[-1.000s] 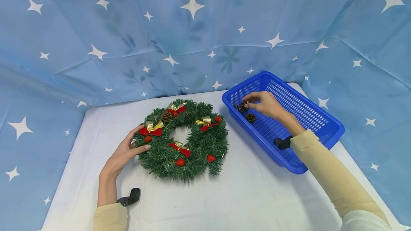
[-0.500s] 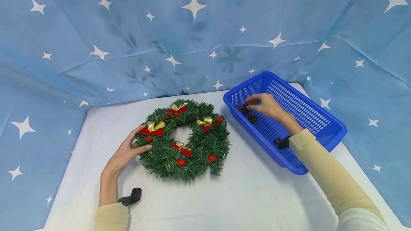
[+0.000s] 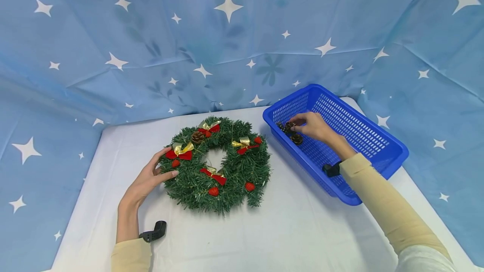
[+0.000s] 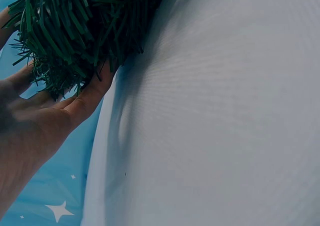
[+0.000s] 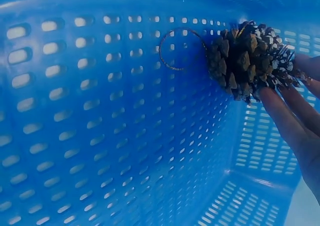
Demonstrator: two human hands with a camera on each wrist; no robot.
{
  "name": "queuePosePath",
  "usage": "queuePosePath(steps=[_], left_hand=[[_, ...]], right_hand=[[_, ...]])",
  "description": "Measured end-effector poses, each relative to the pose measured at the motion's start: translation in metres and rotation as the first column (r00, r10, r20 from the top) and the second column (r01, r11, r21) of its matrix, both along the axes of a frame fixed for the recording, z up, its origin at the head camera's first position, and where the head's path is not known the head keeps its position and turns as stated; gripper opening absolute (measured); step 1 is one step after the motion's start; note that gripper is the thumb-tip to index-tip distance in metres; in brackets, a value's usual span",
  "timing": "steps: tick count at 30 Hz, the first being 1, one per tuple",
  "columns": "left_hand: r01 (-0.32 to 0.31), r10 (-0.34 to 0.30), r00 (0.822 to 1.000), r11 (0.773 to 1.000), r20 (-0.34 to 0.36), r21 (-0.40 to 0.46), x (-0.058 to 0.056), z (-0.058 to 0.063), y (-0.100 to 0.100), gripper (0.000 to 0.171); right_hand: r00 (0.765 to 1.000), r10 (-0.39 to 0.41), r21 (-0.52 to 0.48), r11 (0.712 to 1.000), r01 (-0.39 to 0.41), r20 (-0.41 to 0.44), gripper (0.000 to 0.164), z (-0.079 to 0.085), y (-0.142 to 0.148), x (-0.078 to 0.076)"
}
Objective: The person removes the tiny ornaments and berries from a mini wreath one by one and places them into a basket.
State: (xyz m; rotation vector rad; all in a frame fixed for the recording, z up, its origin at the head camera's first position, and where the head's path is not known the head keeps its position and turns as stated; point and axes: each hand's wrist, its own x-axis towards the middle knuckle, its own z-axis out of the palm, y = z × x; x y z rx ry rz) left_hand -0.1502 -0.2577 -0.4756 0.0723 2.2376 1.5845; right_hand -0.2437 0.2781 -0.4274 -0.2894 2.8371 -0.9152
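1. Right hand point(image 3: 315, 127): reaches into the blue basket point(image 3: 351, 125). Its grip is nearly closed, thumb and fingers pinching a pine cone point(image 3: 289, 126) near the basket's left end.
2. Contents: a second cone point(image 3: 296, 139) lies just beside the pinched one, with a further dark, pale-tipped cone beyond. A thin loop point(image 5: 160, 51) stands out next to the cones in the right wrist view; which cone carries it cannot be told.
3. Left hand point(image 3: 145, 181): its grip is widely spread around the left edge of the green wreath point(image 3: 227, 198), thumb on top.
4. Wreath: lies on the white table point(image 3: 264, 238), left of the basket. It bears bows, red berries and one mounted cone point(image 3: 197, 137).
5. Handling, cone: judged light, stiff and rough, so unlikely to slip; scale tips may chip. Best held across the widest scales, lightly, or by a loop if attached.
6. Handling, wreath: judged light and springy; hold by the outer ring, clear of the bows.
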Motion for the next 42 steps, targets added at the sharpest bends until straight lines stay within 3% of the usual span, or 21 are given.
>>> queuePosePath(steps=[19,29,42], left_hand=[[0.001,-0.001,1.000,1.000,-0.008,0.006,0.001,0.000,-0.001,0.090],[0.006,-0.006,1.000,1.000,-0.009,0.000,0.000,0.001,0.000,0.091],[0.004,-0.004,1.000,1.000,-0.010,0.002,0.001,0.000,0.000,0.090]], right_hand=[[1.000,-0.016,-0.001,1.000,0.016,-0.011,0.030,0.003,0.001,0.005],[0.998,-0.010,-0.017,1.000,0.009,-0.059,0.027,0.009,0.002,0.006],[0.999,0.007,-0.054,0.999,-0.010,-0.050,0.028,0.017,-0.003,0.006]])
